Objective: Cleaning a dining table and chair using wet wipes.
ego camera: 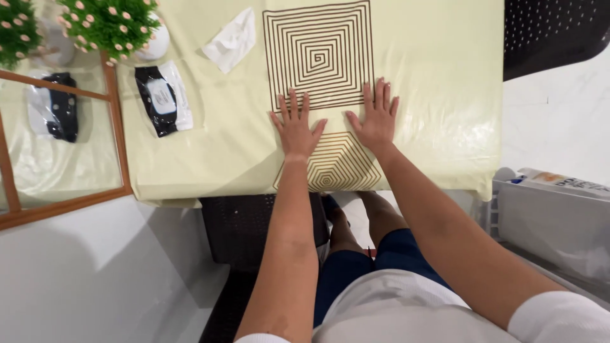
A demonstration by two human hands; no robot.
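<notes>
Both hands lie flat and fully open on a pale yellow tablecloth (432, 76) in the upper middle of the frame, gripping nothing. The left hand (297, 127) presses palm down with its fingers spread, its fingertips reaching the lower edge of a square spiral pattern (318, 54). The right hand (376, 117) rests just beside it, fingers closer together, its tips at the lower right corner of the same pattern.

The cloth is smooth and glossy, with some sheen and creases toward its right side. Two dark brown line patterns are printed on it: the large square spiral above the hands, and a smaller pattern of nested angular lines (337, 165) below and between the wrists, near the cloth's front edge.

In the upper left lie one crumpled white tissue (232, 39) and one black-and-white wipes packet (164, 98). A second, similar packet (54, 105) sits farther left on a glass-topped table with a wooden frame (117, 127). Two green plants with small pale flowers (108, 22) stand at the top left corner.
</notes>
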